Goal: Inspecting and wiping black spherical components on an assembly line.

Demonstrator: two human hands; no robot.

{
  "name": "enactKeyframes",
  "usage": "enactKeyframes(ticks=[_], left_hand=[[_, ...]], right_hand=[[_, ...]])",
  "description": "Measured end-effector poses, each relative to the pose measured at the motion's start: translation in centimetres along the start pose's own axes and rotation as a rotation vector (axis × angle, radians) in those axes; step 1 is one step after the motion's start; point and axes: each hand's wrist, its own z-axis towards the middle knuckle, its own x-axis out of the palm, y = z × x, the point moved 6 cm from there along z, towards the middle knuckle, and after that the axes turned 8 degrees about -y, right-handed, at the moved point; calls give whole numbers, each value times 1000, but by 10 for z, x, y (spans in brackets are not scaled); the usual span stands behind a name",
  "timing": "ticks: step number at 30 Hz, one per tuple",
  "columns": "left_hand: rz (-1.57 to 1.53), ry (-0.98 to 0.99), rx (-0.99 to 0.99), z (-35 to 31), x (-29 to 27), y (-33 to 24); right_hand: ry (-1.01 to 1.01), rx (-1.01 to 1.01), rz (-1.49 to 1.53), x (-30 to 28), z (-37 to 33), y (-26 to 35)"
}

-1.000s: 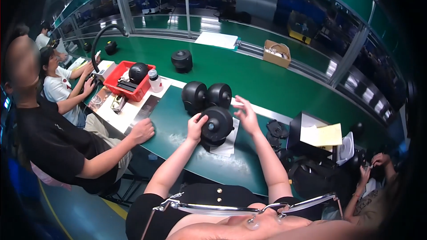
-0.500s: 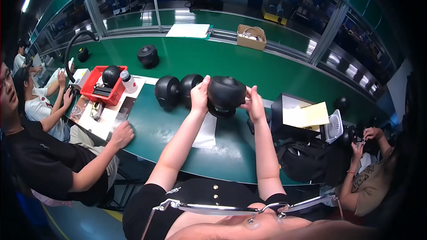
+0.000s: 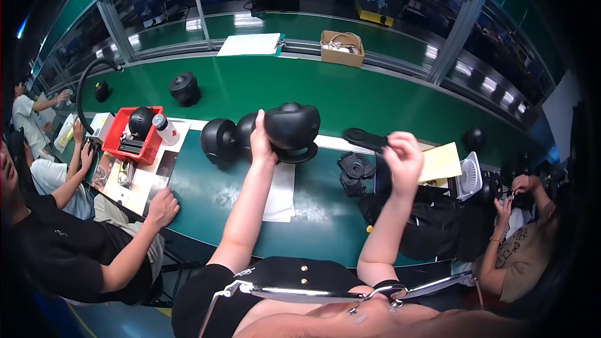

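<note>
At frame centre, my left hand (image 3: 261, 144) clasps the rounded black plastic camera housing (image 3: 292, 126), lifted above the green bench (image 3: 325, 213). My right hand (image 3: 404, 158) pinches a flat black base plate (image 3: 366, 139), apparently detached; the two parts are held apart, not yet set down.

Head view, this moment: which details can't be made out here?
- Black dome-shaped device in the left hand: its underside faces away; the hand covers its left edge.
- Flat black part pinched by the right hand: its right end is behind the fingers.
- Cardboard box: contents too small to identify.
- Red tray: small parts too small to make out.
</note>
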Motion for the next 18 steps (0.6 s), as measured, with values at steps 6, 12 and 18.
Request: enactKeyframes(ticks=[6,12,18], left_hand=[[50,77,-29,-1,5,24],[20,61,-168,-13,10,37],[-25,241,-691,-33,20,80]], right_hand=[[52,29,-107,20,-9,-4],[327,170,46,78,-23,-28],[358,256,408,84,-20,-74]])
